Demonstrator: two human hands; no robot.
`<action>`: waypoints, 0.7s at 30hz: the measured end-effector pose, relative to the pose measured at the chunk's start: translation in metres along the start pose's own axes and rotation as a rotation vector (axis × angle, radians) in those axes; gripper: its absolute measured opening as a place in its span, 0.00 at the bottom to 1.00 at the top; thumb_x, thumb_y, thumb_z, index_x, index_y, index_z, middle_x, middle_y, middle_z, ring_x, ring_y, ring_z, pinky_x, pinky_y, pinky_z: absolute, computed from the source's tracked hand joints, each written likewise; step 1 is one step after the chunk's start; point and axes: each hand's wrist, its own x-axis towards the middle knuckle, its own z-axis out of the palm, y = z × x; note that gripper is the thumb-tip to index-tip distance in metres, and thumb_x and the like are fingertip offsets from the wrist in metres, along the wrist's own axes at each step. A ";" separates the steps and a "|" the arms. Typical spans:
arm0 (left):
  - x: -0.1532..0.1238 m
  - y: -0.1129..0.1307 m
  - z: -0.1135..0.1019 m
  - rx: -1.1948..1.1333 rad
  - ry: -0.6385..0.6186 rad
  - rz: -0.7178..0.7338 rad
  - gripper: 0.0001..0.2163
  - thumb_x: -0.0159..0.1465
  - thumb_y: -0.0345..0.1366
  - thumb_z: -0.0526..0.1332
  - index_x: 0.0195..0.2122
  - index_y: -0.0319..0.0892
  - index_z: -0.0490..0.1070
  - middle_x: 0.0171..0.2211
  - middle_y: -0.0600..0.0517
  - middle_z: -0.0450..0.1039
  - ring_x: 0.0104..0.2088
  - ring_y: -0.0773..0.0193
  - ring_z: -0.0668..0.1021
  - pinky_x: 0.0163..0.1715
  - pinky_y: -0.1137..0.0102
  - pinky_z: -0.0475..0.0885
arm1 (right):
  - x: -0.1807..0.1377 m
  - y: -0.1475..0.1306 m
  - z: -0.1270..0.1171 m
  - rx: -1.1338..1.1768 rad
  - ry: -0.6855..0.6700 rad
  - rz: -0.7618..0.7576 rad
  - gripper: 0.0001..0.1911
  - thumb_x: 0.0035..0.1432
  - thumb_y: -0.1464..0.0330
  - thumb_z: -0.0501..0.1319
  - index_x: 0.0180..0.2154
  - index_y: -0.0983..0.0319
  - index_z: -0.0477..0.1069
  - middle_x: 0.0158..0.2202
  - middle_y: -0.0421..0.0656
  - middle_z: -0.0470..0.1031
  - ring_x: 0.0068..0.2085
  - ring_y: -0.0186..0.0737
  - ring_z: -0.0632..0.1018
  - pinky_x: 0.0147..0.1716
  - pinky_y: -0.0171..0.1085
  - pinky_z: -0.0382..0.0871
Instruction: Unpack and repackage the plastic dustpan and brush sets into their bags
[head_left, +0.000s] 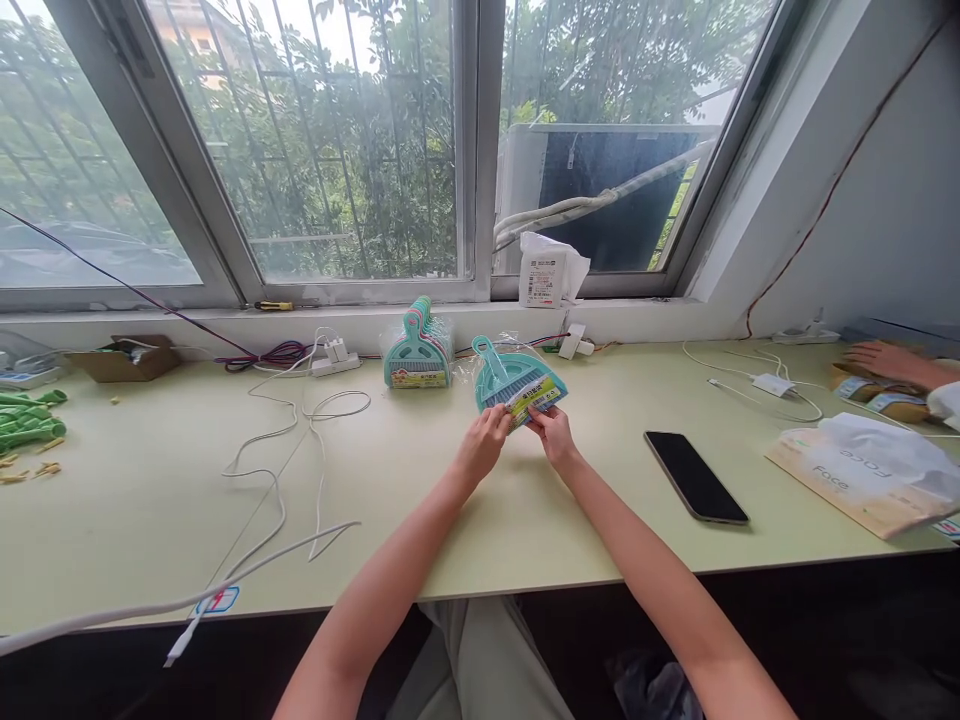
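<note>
A teal mini dustpan and brush set (495, 372) with a yellow-green label, in clear plastic wrapping, is tilted between my two hands above the table. My left hand (486, 440) closes on the lower left edge of the label. At the lower right edge, my right hand (553, 432) pinches the same set. Its handle points up and to the left. Just left of it, a row of similar wrapped dustpan sets (417, 350) stands upright, one behind another, in green and pink.
A black phone (696, 478) and a tissue pack (862, 475) lie on the right. White cables (277, 480) trail over the left side. Green items (30, 420) and a cardboard box (124, 358) sit far left. Another person's hand (885, 362) reaches in at the far right near brown rolls.
</note>
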 end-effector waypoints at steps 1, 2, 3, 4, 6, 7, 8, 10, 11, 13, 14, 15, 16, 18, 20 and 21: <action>0.000 -0.002 0.001 0.029 0.023 0.014 0.15 0.64 0.25 0.49 0.48 0.42 0.67 0.51 0.43 0.68 0.50 0.56 0.72 0.49 0.61 0.69 | 0.000 -0.001 0.000 -0.014 -0.009 0.002 0.19 0.39 0.63 0.73 0.34 0.63 0.73 0.38 0.44 0.78 0.42 0.45 0.78 0.45 0.45 0.75; 0.000 -0.003 0.000 0.057 0.049 0.020 0.14 0.65 0.26 0.49 0.48 0.42 0.67 0.49 0.44 0.69 0.48 0.57 0.73 0.48 0.61 0.70 | -0.001 -0.002 0.000 -0.032 -0.025 0.007 0.20 0.39 0.63 0.73 0.35 0.63 0.73 0.38 0.44 0.78 0.41 0.44 0.78 0.45 0.45 0.75; 0.000 -0.004 -0.001 0.087 0.078 0.018 0.13 0.65 0.27 0.50 0.47 0.42 0.67 0.46 0.45 0.71 0.46 0.58 0.73 0.46 0.62 0.70 | -0.001 -0.002 0.001 -0.053 -0.045 0.016 0.20 0.39 0.63 0.73 0.35 0.63 0.73 0.38 0.44 0.78 0.41 0.44 0.78 0.44 0.45 0.75; 0.000 -0.005 -0.002 0.116 0.105 0.007 0.12 0.66 0.29 0.50 0.47 0.42 0.68 0.44 0.46 0.72 0.44 0.59 0.74 0.45 0.63 0.71 | -0.002 -0.003 0.002 -0.076 -0.068 0.028 0.20 0.39 0.63 0.73 0.35 0.63 0.73 0.37 0.44 0.78 0.40 0.43 0.78 0.44 0.44 0.75; 0.001 -0.006 -0.007 0.174 0.144 -0.028 0.10 0.66 0.32 0.51 0.45 0.43 0.68 0.40 0.47 0.73 0.41 0.60 0.74 0.42 0.64 0.70 | -0.005 -0.003 0.004 -0.124 -0.120 0.055 0.21 0.39 0.62 0.73 0.35 0.63 0.73 0.37 0.44 0.78 0.39 0.43 0.78 0.42 0.43 0.76; 0.002 -0.005 -0.010 0.200 0.156 -0.050 0.10 0.66 0.33 0.51 0.45 0.43 0.69 0.40 0.47 0.72 0.41 0.60 0.74 0.41 0.65 0.70 | -0.006 -0.002 0.006 -0.145 -0.146 0.068 0.21 0.39 0.62 0.73 0.36 0.63 0.73 0.37 0.44 0.78 0.39 0.43 0.78 0.41 0.43 0.76; 0.002 -0.004 -0.012 0.221 0.163 -0.071 0.10 0.66 0.34 0.52 0.45 0.44 0.69 0.41 0.47 0.72 0.41 0.60 0.74 0.41 0.65 0.70 | -0.007 -0.002 0.007 -0.161 -0.171 0.079 0.21 0.39 0.62 0.73 0.36 0.63 0.73 0.37 0.44 0.78 0.39 0.43 0.78 0.40 0.43 0.76; 0.003 -0.002 -0.015 0.235 0.157 -0.111 0.11 0.65 0.34 0.53 0.47 0.44 0.68 0.42 0.46 0.71 0.41 0.59 0.73 0.41 0.65 0.70 | -0.010 0.000 0.010 -0.184 -0.215 0.096 0.22 0.39 0.61 0.73 0.37 0.63 0.73 0.37 0.44 0.79 0.39 0.42 0.79 0.38 0.42 0.77; 0.004 -0.001 -0.015 0.231 0.144 -0.130 0.12 0.65 0.33 0.53 0.48 0.44 0.68 0.43 0.46 0.70 0.41 0.60 0.73 0.41 0.66 0.70 | -0.011 0.001 0.010 -0.189 -0.229 0.102 0.22 0.39 0.61 0.73 0.37 0.63 0.73 0.38 0.44 0.79 0.39 0.43 0.79 0.38 0.42 0.77; 0.004 0.001 -0.015 0.198 0.099 -0.166 0.15 0.63 0.28 0.53 0.50 0.44 0.67 0.42 0.46 0.68 0.41 0.60 0.73 0.40 0.68 0.71 | -0.011 0.003 0.011 -0.194 -0.239 0.110 0.23 0.39 0.61 0.73 0.38 0.63 0.73 0.38 0.44 0.79 0.39 0.43 0.79 0.39 0.43 0.77; 0.004 0.001 -0.014 0.174 0.072 -0.183 0.17 0.61 0.26 0.52 0.50 0.44 0.66 0.42 0.47 0.68 0.41 0.61 0.73 0.39 0.69 0.71 | -0.011 0.003 0.010 -0.194 -0.234 0.112 0.23 0.39 0.61 0.73 0.38 0.63 0.73 0.38 0.44 0.79 0.39 0.43 0.79 0.39 0.43 0.77; 0.005 0.002 -0.014 0.149 0.045 -0.200 0.18 0.60 0.24 0.53 0.50 0.44 0.66 0.42 0.47 0.67 0.41 0.61 0.73 0.38 0.69 0.71 | -0.010 0.004 0.009 -0.192 -0.224 0.112 0.23 0.39 0.61 0.73 0.38 0.63 0.73 0.38 0.45 0.79 0.39 0.44 0.79 0.40 0.43 0.77; 0.005 0.002 -0.014 0.127 0.020 -0.215 0.19 0.59 0.23 0.53 0.50 0.44 0.66 0.43 0.47 0.67 0.40 0.61 0.73 0.38 0.69 0.71 | -0.009 0.004 0.008 -0.189 -0.208 0.111 0.23 0.39 0.61 0.73 0.38 0.63 0.73 0.38 0.45 0.79 0.40 0.44 0.79 0.40 0.44 0.77; 0.005 0.003 -0.014 0.102 -0.019 -0.233 0.20 0.57 0.22 0.53 0.50 0.44 0.66 0.42 0.47 0.66 0.39 0.61 0.72 0.37 0.69 0.71 | -0.007 0.004 0.006 -0.178 -0.172 0.103 0.23 0.39 0.61 0.73 0.38 0.63 0.73 0.39 0.45 0.79 0.39 0.44 0.79 0.41 0.44 0.76; 0.006 0.003 -0.014 0.095 -0.043 -0.236 0.21 0.58 0.22 0.53 0.50 0.45 0.67 0.42 0.47 0.66 0.39 0.61 0.72 0.38 0.68 0.70 | -0.005 0.003 0.004 -0.163 -0.146 0.093 0.22 0.38 0.61 0.73 0.37 0.63 0.73 0.39 0.45 0.79 0.39 0.44 0.79 0.42 0.45 0.76; 0.006 0.002 -0.015 0.096 -0.048 -0.233 0.21 0.58 0.21 0.52 0.50 0.45 0.67 0.41 0.47 0.66 0.39 0.61 0.72 0.38 0.68 0.70 | -0.005 0.003 0.003 -0.156 -0.143 0.091 0.22 0.38 0.61 0.73 0.37 0.63 0.73 0.39 0.45 0.79 0.40 0.44 0.79 0.42 0.45 0.76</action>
